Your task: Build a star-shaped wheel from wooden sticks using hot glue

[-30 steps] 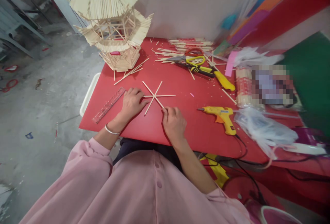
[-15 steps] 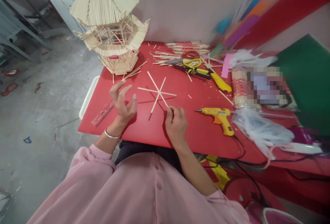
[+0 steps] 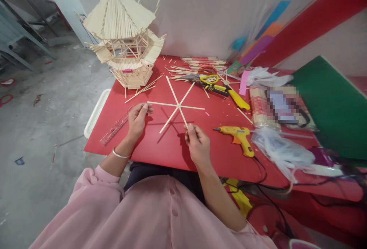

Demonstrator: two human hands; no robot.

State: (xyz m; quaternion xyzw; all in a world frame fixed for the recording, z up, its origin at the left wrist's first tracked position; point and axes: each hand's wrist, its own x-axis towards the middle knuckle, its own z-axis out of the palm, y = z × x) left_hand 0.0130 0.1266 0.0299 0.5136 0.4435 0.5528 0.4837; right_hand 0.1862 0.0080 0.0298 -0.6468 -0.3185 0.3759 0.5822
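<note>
A star-shaped frame of thin wooden sticks (image 3: 178, 105) is held above the red table, its spokes meeting at one centre and its shadow falling below. My left hand (image 3: 138, 118) pinches the tip of the spoke that points left. Between the thumb and fingers of my right hand (image 3: 197, 142) is the end of the spoke that points toward me. A clear ruler (image 3: 116, 127) lies beside my left hand. To the right of my right hand rests a yellow glue gun (image 3: 236, 136) on its side.
A pagoda-like stick model (image 3: 120, 39) stands at the back left of the red table (image 3: 172, 153). Behind the frame lie loose sticks (image 3: 203, 63), scissors (image 3: 200, 77) and yellow-handled pliers (image 3: 226, 91). Stick bundles (image 3: 262, 107) and a plastic bag (image 3: 281, 149) are at the right.
My left hand has closed from an open pose onto the left spoke. The stick frame now looks larger and nearer to me. My right hand keeps its pinch.
</note>
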